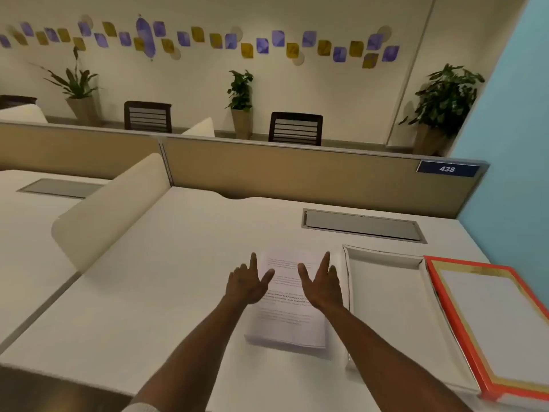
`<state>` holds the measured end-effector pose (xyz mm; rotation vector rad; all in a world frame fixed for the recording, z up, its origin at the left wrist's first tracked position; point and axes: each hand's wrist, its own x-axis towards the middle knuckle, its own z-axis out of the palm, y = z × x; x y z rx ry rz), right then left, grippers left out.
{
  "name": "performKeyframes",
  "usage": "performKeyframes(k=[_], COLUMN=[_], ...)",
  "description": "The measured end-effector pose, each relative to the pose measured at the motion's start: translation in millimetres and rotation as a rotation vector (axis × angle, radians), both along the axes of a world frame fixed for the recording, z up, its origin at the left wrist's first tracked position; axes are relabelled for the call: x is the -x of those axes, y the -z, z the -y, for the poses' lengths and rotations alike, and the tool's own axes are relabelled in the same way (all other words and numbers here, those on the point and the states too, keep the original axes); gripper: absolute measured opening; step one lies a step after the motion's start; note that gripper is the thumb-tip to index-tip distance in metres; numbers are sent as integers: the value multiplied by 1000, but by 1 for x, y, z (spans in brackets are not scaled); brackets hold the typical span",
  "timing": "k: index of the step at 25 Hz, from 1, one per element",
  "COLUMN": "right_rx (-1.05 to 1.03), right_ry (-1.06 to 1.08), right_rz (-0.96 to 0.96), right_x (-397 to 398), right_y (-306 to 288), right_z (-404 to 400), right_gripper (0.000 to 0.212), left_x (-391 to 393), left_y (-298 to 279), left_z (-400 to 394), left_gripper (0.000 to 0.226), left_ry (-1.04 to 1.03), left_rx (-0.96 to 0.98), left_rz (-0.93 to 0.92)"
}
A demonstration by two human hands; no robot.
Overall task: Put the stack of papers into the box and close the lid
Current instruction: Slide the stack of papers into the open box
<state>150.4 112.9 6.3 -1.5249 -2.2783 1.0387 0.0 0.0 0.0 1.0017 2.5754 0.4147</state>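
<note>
Both hands out flat, fingers spread, gripping nothing: left hand (pixel 248 282) and right hand (pixel 322 285) over the stack of papers (pixel 286 319) on the desk (pixel 178 263). Just right, the open box (pixel 395 316), nothing between; orange-edged lid (pixel 487 322) beside it.

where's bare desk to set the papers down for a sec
Widest bare patch: left of the stack of papers, out to the curved divider. Another strip lies beyond the stack, before the grey cable hatch. The right is crowded: open box and orange-edged lid sit side by side.
</note>
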Motion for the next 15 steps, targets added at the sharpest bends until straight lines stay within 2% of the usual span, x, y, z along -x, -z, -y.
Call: performKeyframes(k=[7, 9, 12, 15], right_rx=[280, 316, 267, 235], right_ry=[47, 60, 100, 165], right_rz=[140, 160, 214, 191], right_x=[3, 5, 11, 13], right_y=[46, 57, 64, 65], right_z=[-16, -14, -10, -8], right_gripper=[102, 102, 99, 95], left_x=[-26, -34, -47, -49], left_y=[47, 54, 59, 60], left_z=[-6, -9, -13, -16], left_gripper=[92, 92, 94, 98], left_ry=[-300, -327, -337, -380], left_rx=[4, 8, -1, -42], left_rz=[344, 344, 320, 337])
